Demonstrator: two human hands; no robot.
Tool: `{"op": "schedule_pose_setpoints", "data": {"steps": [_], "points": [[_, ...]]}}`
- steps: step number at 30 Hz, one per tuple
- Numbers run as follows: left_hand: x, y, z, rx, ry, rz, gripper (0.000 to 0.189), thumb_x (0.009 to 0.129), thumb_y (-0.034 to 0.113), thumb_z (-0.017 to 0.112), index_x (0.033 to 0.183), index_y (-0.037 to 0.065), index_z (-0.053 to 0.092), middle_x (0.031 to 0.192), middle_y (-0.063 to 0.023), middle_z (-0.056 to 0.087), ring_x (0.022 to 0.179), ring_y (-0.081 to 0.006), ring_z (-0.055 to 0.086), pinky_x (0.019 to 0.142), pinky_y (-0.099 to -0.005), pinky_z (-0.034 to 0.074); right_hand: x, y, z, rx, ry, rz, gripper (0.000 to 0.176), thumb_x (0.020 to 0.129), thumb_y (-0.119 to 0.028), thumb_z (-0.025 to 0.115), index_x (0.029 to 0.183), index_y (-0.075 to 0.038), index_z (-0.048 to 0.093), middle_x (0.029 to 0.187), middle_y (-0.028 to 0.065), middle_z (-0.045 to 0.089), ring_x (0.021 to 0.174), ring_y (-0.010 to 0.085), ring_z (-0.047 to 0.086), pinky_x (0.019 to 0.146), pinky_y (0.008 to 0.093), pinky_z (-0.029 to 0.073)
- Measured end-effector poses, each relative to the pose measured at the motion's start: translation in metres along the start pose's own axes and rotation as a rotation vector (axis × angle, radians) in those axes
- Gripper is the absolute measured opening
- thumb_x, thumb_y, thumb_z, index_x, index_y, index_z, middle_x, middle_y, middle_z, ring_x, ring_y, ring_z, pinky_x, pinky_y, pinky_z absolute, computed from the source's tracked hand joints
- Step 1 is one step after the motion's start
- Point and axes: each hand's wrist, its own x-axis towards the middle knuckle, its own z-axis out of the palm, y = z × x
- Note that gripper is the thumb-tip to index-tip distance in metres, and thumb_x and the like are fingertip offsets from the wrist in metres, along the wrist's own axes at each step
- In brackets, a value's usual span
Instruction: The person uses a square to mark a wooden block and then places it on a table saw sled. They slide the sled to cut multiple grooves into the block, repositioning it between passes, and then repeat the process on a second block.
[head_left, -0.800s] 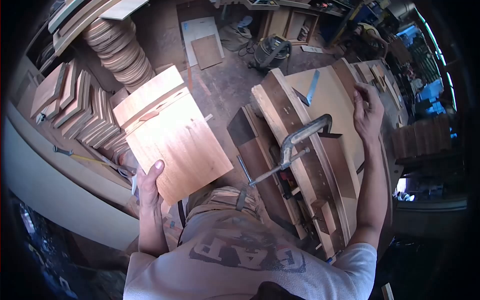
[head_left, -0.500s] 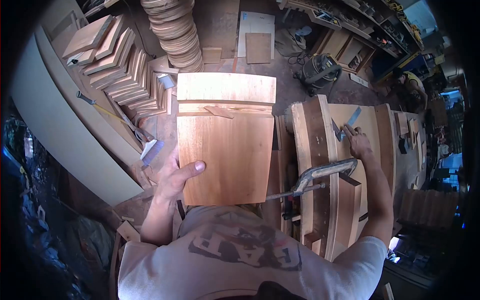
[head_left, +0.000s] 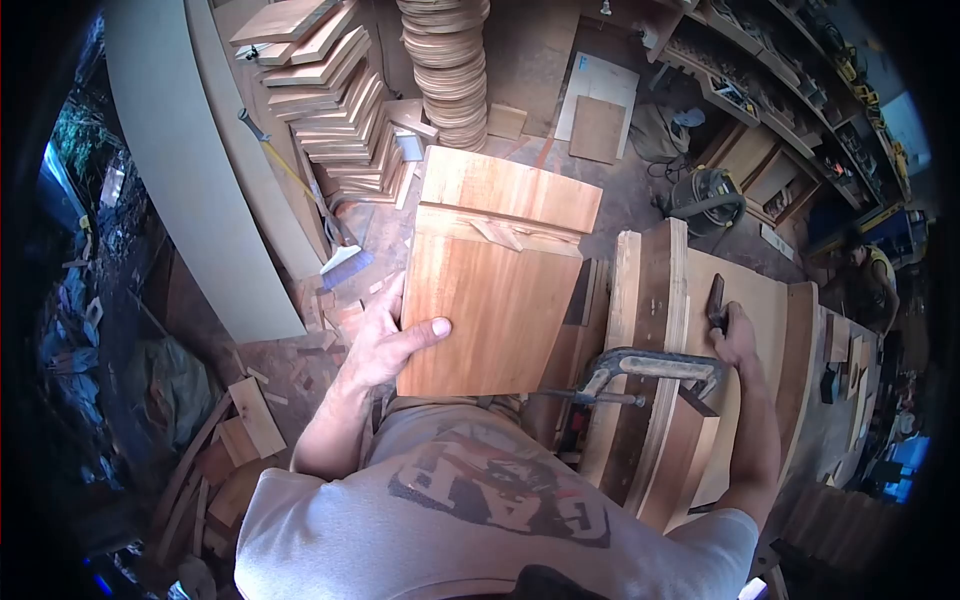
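Note:
A wooden panel [head_left: 490, 310] with a groove across its upper part is in my left hand [head_left: 383, 338], thumb on its face and fingers behind the left edge. In the groove lies a small wood sliver [head_left: 497, 235]. My right hand [head_left: 736, 338] is closed round a dark-handled tool [head_left: 716, 303], possibly the square, over the curved wooden form [head_left: 765, 275] on the right. Just below that hand, a metal C-clamp [head_left: 655, 364] grips the form and a wood block [head_left: 688, 440].
Stacked boards [head_left: 345, 110] and a column of round pieces [head_left: 443, 75] stand at the back. A brush [head_left: 346, 262] lies at left, a shop vacuum [head_left: 705, 200] behind the form. Another person [head_left: 868, 280] is at far right.
The view has turned, shifting the scene rightward. The panel now looks tilted clockwise. My right hand has gone from spread fingers at the square to a closed grip on the dark tool.

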Motion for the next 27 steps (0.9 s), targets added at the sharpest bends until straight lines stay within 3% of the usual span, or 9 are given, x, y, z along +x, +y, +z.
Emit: {"op": "schedule_pose_setpoints", "data": {"steps": [3, 5, 7, 9, 13, 17, 21, 27], "points": [[-0.003, -0.002, -0.009, -0.059, -0.015, -0.034, 0.078, 0.089, 0.019, 0.082, 0.154, -0.004, 0.045, 0.136, -0.0138, 0.067, 0.127, -0.0207, 0.063, 0.11, -0.0384, 0.049, 0.005, 0.007, -0.017, 0.107, 0.317, -0.102, 0.026, 0.09, -0.01, 0.061, 0.113, 0.001, 0.057, 0.097, 0.0272, 0.065, 0.088, 0.0472, 0.065, 0.081, 0.0543, 0.051], [-0.003, -0.004, -0.016, -0.135, -0.045, -0.066, 0.078, 0.089, 0.018, 0.081, 0.155, -0.004, 0.045, 0.137, -0.0141, 0.067, 0.127, -0.0209, 0.064, 0.109, -0.0381, 0.05, -0.001, 0.004, -0.052, 0.037, 0.372, -0.06, 0.018, 0.101, -0.011, 0.055, 0.115, 0.001, 0.058, 0.098, 0.027, 0.067, 0.091, 0.0478, 0.067, 0.081, 0.0531, 0.053], [-0.001, -0.007, -0.028, -0.22, -0.066, -0.092, 0.078, 0.089, 0.018, 0.081, 0.155, -0.004, 0.045, 0.137, -0.0146, 0.068, 0.125, -0.0211, 0.065, 0.108, -0.0381, 0.05, -0.028, -0.061, -0.113, -0.017, 0.462, -0.095, 0.019, 0.108, -0.015, 0.053, 0.116, 0.002, 0.058, 0.091, 0.0243, 0.068, 0.083, 0.0441, 0.068, 0.076, 0.0495, 0.054], [0.002, -0.009, -0.043, -0.239, -0.089, -0.098, 0.078, 0.089, 0.017, 0.08, 0.155, -0.004, 0.045, 0.137, -0.0149, 0.068, 0.123, -0.0213, 0.066, 0.107, -0.0377, 0.052, -0.062, -0.136, -0.155, 0.103, 0.698, -0.235, 0.022, 0.112, -0.018, 0.053, 0.119, 0.002, 0.059, 0.088, 0.0197, 0.069, 0.073, 0.0344, 0.068, 0.068, 0.0417, 0.054], [0.008, -0.006, -0.074, -0.186, -0.122, -0.074, 0.078, 0.09, 0.016, 0.08, 0.155, -0.005, 0.044, 0.135, -0.0153, 0.069, 0.122, -0.021, 0.067, 0.106, -0.0368, 0.053, -0.132, -0.286, -0.173, 0.349, 0.674, -0.509, 0.015, 0.108, -0.007, 0.06, 0.119, 0.002, 0.062, 0.086, 0.0122, 0.069, 0.067, 0.0172, 0.064, 0.062, 0.03, 0.051], [0.011, 0.0, -0.125, -0.117, -0.284, -0.086, 0.077, 0.091, 0.018, 0.08, 0.155, -0.005, 0.044, 0.136, -0.0152, 0.069, 0.123, -0.0202, 0.066, 0.106, -0.0363, 0.052, -0.146, -0.395, -0.146, 0.29, 0.534, -0.659, 0.017, 0.105, -0.007, 0.065, 0.119, 0.001, 0.061, 0.082, 0.011, 0.068, 0.06, 0.017, 0.062, 0.055, 0.0308, 0.048], [0.017, 0.015, -0.163, -0.067, -0.417, -0.048, 0.076, 0.091, 0.018, 0.081, 0.153, -0.005, 0.045, 0.135, -0.015, 0.069, 0.123, -0.0198, 0.066, 0.106, -0.0364, 0.052, -0.154, -0.436, -0.12, 0.82, 0.523, -0.517, 0.016, 0.109, -0.011, 0.061, 0.118, 0.002, 0.061, 0.081, 0.0079, 0.067, 0.062, 0.0123, 0.061, 0.055, 0.0274, 0.049], [0.01, 0.034, -0.191, -0.041, -0.494, -0.149, 0.073, 0.091, 0.02, 0.081, 0.151, -0.005, 0.047, 0.134, -0.0156, 0.069, 0.123, -0.0208, 0.066, 0.107, -0.0367, 0.052, -0.171, -0.473, -0.097, 0.716, 0.588, -0.437, 0.014, 0.11, -0.008, 0.058, 0.12, 0.002, 0.061, 0.08, 0.0058, 0.067, 0.061, 0.0088, 0.059, 0.054, 0.0255, 0.047]]}}
